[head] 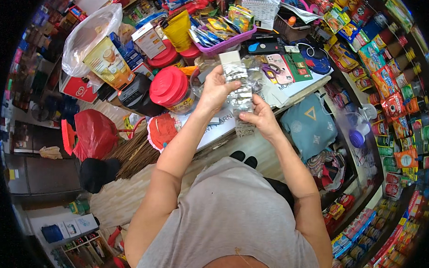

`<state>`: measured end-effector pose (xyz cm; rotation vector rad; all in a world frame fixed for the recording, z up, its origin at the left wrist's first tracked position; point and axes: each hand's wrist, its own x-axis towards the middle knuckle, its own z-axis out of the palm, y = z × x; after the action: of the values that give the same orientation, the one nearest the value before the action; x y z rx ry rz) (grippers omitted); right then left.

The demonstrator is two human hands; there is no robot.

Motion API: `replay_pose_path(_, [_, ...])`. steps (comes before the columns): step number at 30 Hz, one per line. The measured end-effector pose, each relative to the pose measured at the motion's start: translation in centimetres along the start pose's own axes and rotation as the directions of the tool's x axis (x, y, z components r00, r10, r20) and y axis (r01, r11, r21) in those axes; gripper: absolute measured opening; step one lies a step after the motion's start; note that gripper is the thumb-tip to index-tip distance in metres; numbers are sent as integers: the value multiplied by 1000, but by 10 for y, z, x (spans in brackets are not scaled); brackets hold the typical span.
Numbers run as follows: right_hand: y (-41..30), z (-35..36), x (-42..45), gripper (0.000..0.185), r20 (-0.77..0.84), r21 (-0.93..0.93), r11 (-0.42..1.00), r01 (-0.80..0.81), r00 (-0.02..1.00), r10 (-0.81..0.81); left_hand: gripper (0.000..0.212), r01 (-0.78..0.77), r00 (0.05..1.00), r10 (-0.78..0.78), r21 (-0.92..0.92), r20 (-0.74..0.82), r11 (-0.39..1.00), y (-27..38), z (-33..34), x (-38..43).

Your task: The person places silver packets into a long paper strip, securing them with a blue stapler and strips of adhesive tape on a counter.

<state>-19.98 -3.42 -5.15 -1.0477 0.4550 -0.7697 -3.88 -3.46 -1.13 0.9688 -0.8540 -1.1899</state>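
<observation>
Both hands hold up a strip of small clear and silvery packets [240, 96] above the near edge of the counter. My left hand [218, 88] grips its upper left side, thumb across the front. Lower down on the right, my right hand [261, 118] pinches the strip between thumb and fingers. A white card [230, 57] tops the strip. What the packets contain is too small to tell. Beside the strip on the counter lie purple-handled scissors [271, 71] and a pink patterned phone case [280, 67].
A red-lidded jar [169, 88] stands left of my left hand. Behind the hands is a purple basket [226, 44] of sachets. A teal cushion [308, 125] sits below the counter's right part. Shelves of packaged goods [393, 94] line the right; a straw broom [137, 154] leans at left.
</observation>
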Motion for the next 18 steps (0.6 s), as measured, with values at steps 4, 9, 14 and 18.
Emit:
replay_pose_path(4, [8, -21, -5, 52, -70, -2, 1000, -31, 997, 30, 46, 22, 1000, -23, 28, 3, 999, -13, 9, -1])
replay_pose_path(9, [9, -55, -3, 55, -205, 9, 1000, 3, 979, -1, 66, 72, 997, -73, 100, 14, 992, -32, 22, -6])
replay_pose_path(14, [11, -114, 12, 55, -326, 14, 999, 47, 944, -40, 59, 171, 965, -215, 261, 149, 950, -45, 11, -1])
replay_pose_path(18, [8, -135, 24, 54, -396, 59, 998, 27, 918, -2, 47, 206, 939, -290, 369, 187, 906, -68, -4, 2])
